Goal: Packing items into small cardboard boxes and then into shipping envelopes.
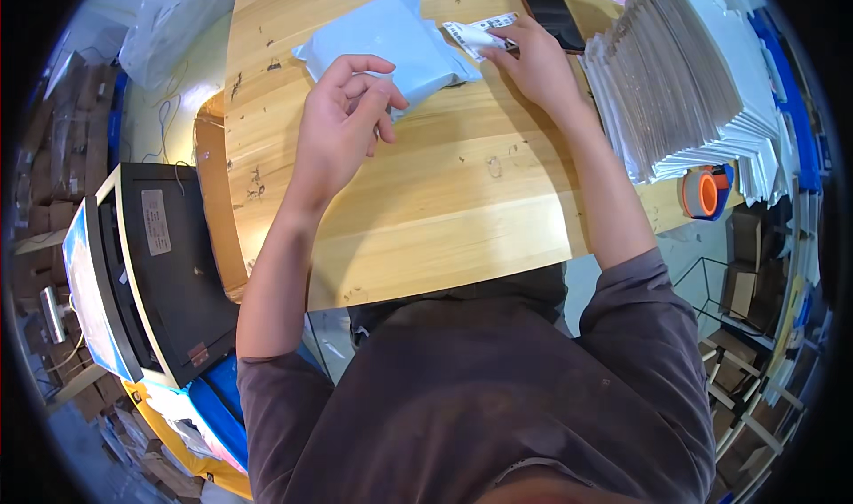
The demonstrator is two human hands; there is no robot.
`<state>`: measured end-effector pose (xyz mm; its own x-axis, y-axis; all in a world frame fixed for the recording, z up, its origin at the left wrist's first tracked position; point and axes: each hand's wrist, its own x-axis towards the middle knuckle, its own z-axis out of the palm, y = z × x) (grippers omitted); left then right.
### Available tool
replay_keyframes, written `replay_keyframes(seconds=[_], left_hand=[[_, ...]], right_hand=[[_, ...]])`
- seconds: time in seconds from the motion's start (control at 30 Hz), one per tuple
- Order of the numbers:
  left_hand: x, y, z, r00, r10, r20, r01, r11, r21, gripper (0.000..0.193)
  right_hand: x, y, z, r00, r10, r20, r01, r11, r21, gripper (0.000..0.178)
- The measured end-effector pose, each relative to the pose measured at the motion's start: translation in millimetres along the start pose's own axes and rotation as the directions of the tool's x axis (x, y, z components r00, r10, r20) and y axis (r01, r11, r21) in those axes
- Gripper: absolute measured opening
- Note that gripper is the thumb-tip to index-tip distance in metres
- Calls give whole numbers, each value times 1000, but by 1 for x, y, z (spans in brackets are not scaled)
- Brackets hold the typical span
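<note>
So right now the pale blue mailer bag [391,42] is lying flat on the wooden table [426,211], up around 12 o'clock from the person, and it looks already filled and closed from the way it puffs a bit. The white label strip [475,35] is sitting at the bag's 3 o'clock edge, partly over its corner, and it doesn't look pressed down yet, so I'd guess the bagging part is done and the labelling is the bit left. Can't tell whether the strip's backing is off.

Grip stuff: the right hand [538,64] is down on the table at about 1 o'clock, fingers pinched narrow on the right end of the label strip, thumb tucked under so I can't see exactly how it's clamped. The left hand [342,122] is lifted just off the table in front of the bag, at roughly 11 o'clock, fingers loosely curled and half open, holding nothing as far as I can see, fingertips right near the bag's lower edge but not clearly touching it.

Other bits: a black phone [551,11] just past the right hand, a big stack of flat envelopes [675,87] at 2 o'clock, an orange tape roll [706,193] at 3 o'clock, and a black machine [164,264] off the table at 9 o'clock.
</note>
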<state>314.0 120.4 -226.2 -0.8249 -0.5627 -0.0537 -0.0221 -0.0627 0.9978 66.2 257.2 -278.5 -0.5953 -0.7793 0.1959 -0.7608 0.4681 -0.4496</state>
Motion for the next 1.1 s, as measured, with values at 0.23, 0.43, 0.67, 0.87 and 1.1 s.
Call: replay_keyframes(seconds=[0.23, 0.43, 0.67, 0.87, 1.1], left_hand=[[-1, 6, 5, 999, 28, -33, -28, 1000, -6, 25], [-2, 5, 1, 998, 40, 46, -42, 998, 46, 24], [-2, 3, 2, 996, 74, 38, -71, 994, -77, 22], [-1, 1, 0, 999, 19, 39, -11, 978, -207, 20], [-1, 1, 1, 999, 35, 26, -28, 973, -231, 17]], right_hand=[[-7, -19, -20, 929, -272, -251, 333, 909, 249, 27], [-23, -49, -25, 803, -514, -302, 555, 830, 62, 35], [-20, -44, -24, 772, -533, -348, 579, 814, 37, 41], [-18, -39, -21, 739, -562, -370, 616, 787, 35, 43], [-24, -53, -28, 834, -448, -322, 482, 876, 29, 42]])
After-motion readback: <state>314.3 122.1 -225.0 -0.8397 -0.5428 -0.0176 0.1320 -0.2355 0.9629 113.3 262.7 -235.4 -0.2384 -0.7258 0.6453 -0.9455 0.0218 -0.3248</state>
